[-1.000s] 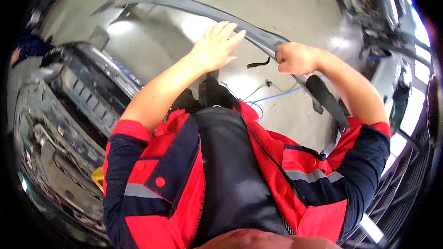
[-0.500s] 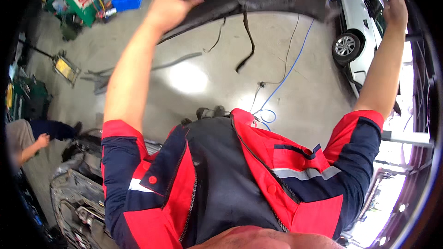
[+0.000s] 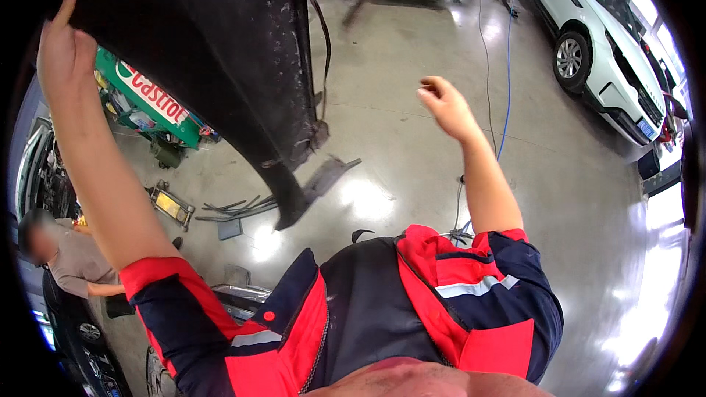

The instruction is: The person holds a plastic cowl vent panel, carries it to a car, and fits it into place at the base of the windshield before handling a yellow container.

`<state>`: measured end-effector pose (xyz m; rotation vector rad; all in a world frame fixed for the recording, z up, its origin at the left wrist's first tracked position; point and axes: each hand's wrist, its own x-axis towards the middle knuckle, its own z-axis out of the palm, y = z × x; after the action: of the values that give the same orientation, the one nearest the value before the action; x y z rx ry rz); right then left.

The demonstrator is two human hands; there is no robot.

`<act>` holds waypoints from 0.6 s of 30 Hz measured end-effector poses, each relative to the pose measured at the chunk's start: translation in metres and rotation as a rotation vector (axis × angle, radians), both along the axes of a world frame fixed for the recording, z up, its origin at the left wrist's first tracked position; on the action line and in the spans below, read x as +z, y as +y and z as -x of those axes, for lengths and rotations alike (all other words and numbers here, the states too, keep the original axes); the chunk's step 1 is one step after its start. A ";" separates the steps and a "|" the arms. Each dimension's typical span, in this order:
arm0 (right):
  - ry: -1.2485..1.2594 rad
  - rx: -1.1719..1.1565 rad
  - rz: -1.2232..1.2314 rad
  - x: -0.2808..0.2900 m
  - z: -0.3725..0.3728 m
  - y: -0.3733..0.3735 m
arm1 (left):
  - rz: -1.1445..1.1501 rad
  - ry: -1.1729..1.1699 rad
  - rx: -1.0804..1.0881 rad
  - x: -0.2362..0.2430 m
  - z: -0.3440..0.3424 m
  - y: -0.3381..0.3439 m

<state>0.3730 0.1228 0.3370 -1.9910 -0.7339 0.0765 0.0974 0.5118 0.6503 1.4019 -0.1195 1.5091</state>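
A large black panel [image 3: 191, 22], scuffed along its right edge, fills the upper left, tapering to a tip low in the middle. My left hand [image 3: 68, 55] is raised at its left edge and grips it, one finger pointing up. A thin dark strip [image 3: 323, 44] dangles along the panel's right side. Away from the panel, to its right, my right hand [image 3: 445, 106] is held out in the air, fingers loosely bent and apart, holding nothing.
A co-worker [image 3: 81, 265] is low at the left beside a yellow floor jack [image 3: 173, 206]. Grey strips [image 3: 228, 213] lie on the floor [image 3: 573, 191]. A green rack [image 3: 118, 73] stands behind the panel. A white SUV [image 3: 603, 66] is at right, a blue hose [image 3: 507, 66] running nearby.
Since half a second ago the panel has swung from top centre to the left with my left hand. My right hand has moved down and inward, clear of the panel's edge.
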 end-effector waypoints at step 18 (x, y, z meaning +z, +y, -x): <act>-0.123 0.367 -0.076 0.062 -0.021 0.192 | 0.311 0.063 -0.086 -0.170 -0.048 0.048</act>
<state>0.3939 0.3148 0.3989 -1.7808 -1.1597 0.1416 0.1452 0.5593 0.4805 1.1782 0.0901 1.3456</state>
